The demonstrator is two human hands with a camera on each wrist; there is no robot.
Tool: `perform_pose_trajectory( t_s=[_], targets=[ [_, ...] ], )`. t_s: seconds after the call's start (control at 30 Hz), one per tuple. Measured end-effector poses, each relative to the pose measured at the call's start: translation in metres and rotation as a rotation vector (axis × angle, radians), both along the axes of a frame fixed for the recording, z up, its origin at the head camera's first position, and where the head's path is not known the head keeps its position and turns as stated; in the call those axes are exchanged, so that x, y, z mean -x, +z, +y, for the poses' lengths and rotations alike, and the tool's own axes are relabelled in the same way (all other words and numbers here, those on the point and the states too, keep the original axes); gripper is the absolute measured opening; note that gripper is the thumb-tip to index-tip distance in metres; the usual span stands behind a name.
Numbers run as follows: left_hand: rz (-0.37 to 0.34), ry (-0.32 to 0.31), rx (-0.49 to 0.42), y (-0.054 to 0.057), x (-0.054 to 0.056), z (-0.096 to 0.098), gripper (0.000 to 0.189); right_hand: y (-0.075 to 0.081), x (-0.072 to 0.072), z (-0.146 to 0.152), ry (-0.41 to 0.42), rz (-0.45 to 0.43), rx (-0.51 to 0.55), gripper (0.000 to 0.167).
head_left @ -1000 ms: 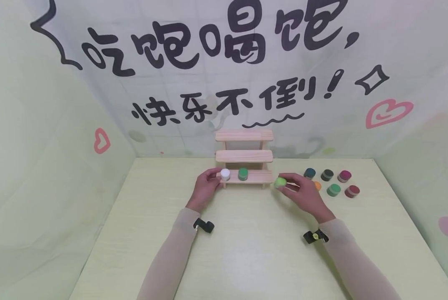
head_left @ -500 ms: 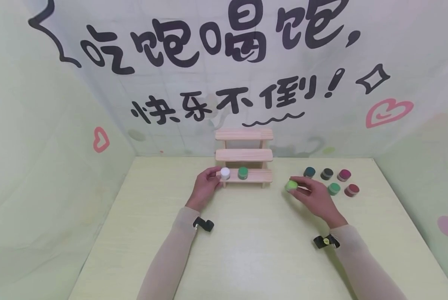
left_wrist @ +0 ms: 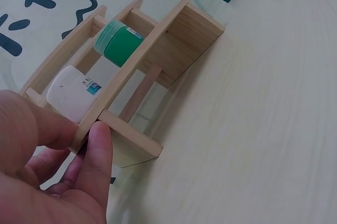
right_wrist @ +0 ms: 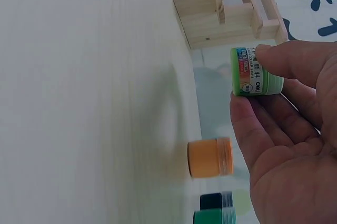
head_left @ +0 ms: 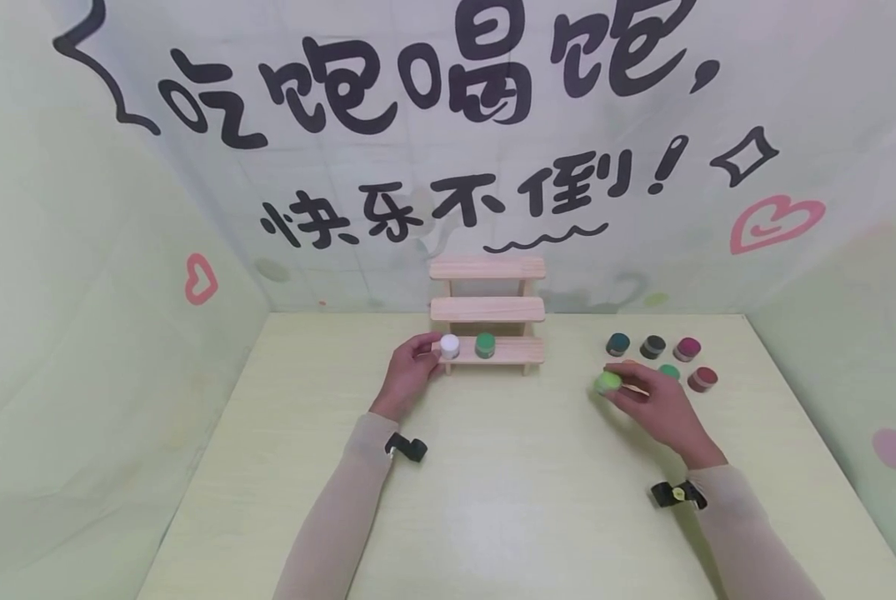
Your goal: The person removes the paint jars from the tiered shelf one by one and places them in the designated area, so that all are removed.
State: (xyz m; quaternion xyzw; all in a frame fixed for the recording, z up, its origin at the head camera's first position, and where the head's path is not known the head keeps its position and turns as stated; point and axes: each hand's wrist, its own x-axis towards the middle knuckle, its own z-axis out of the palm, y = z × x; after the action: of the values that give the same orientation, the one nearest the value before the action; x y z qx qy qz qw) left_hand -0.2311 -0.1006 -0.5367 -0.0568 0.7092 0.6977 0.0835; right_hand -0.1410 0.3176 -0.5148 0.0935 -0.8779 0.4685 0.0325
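Note:
My left hand [head_left: 408,373] grips the left end of the lowest step of a three-tier wooden display stand [head_left: 488,310]. In the left wrist view its thumb and fingers pinch the wood right beside a white paint jar [left_wrist: 71,92]. A green paint jar [left_wrist: 120,45] stands on the same step, to the right of the white one. Off to the stand's right, my right hand [head_left: 661,408] holds a small light green paint jar [head_left: 608,383] between thumb and fingers. The right wrist view shows this jar's printed label [right_wrist: 250,71] turned to the camera.
Behind and beside my right hand are a dark teal jar [head_left: 618,344], a black jar [head_left: 653,347], a magenta jar [head_left: 687,348] and a dark red jar [head_left: 703,379]. My hand partly covers another green jar [head_left: 669,372]. An orange jar [right_wrist: 204,158] shows below the held one.
My right hand has moved right and a little toward me with the light green jar, away from the stand toward the other jars. My left hand has stayed on the stand.

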Motion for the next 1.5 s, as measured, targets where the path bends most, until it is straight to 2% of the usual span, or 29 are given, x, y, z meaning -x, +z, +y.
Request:
perform_pose_trajectory(
  t_s=[0.47,0.7,1.2,1.5],
  targets=[
    [-0.012,-0.006,-0.013,0.001,-0.001,-0.001,0.037,-0.010,-0.014,0.029,-0.048,-0.057,-0.020,0.046],
    [-0.017,-0.015,-0.018,0.002,-0.003,-0.001,0.037,-0.015,-0.022,0.040,-0.062,-0.076,-0.083,0.047],
    [-0.017,-0.025,-0.018,0.002,-0.002,-0.003,0.036,-0.014,-0.027,0.049,-0.060,-0.176,-0.133,0.049],
    [-0.020,-0.013,-0.019,0.001,-0.003,-0.001,0.036,-0.009,-0.031,0.052,-0.059,-0.211,-0.094,0.053]
  ],
)
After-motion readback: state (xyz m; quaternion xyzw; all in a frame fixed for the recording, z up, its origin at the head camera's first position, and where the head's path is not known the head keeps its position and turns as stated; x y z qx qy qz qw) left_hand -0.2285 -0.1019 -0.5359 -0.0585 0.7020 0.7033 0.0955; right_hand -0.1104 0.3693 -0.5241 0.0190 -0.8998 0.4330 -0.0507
